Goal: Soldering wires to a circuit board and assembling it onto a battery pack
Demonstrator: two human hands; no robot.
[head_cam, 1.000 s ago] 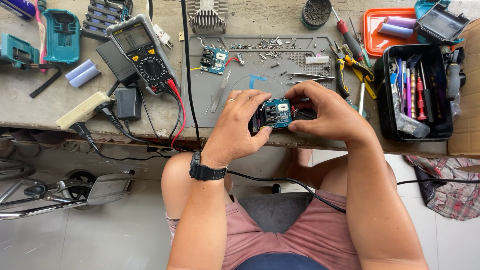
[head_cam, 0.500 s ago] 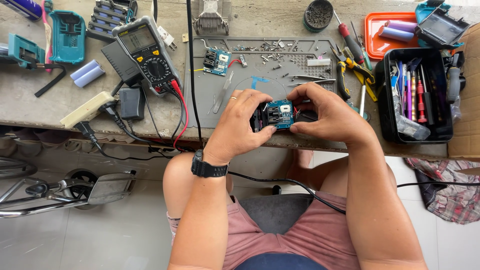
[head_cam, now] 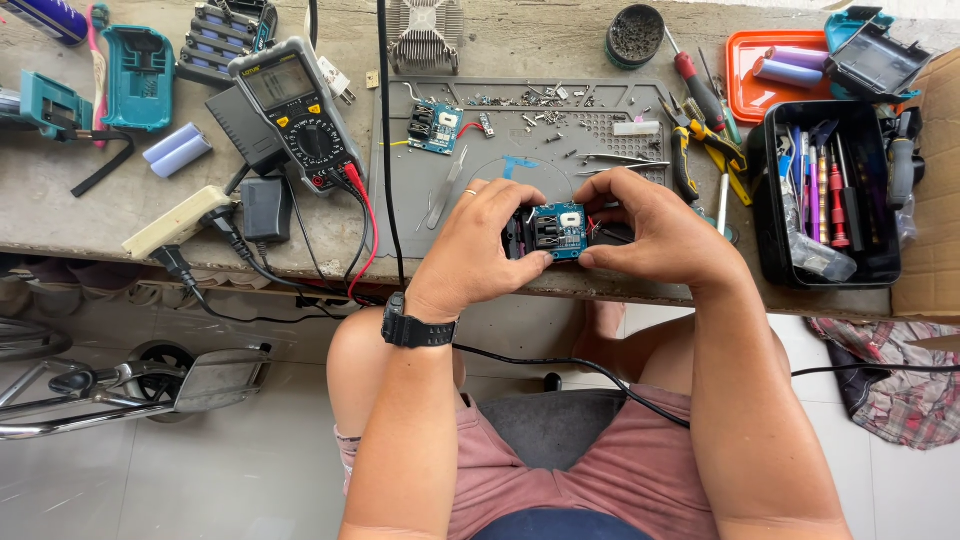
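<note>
Both my hands hold a small blue circuit board (head_cam: 556, 230) mounted on a black battery-pack body, just above the front edge of the grey work mat (head_cam: 600, 150). My left hand (head_cam: 478, 245), with a ring and a black wristwatch, grips its left side. My right hand (head_cam: 650, 230) pinches its right side with thumb and fingers. A second blue circuit board (head_cam: 435, 127) lies on the mat further back, with a red wire.
A multimeter (head_cam: 297, 110) with red and black leads sits left of the mat. A black tool box (head_cam: 825, 195) of screwdrivers stands at the right, an orange tray (head_cam: 780, 70) behind it. Pliers (head_cam: 700, 150), tweezers, loose screws, teal battery shells (head_cam: 138, 75) and cylindrical cells (head_cam: 176, 148) lie around.
The hands and the board stay in nearly the same place; the fingers have shifted slightly around the board.
</note>
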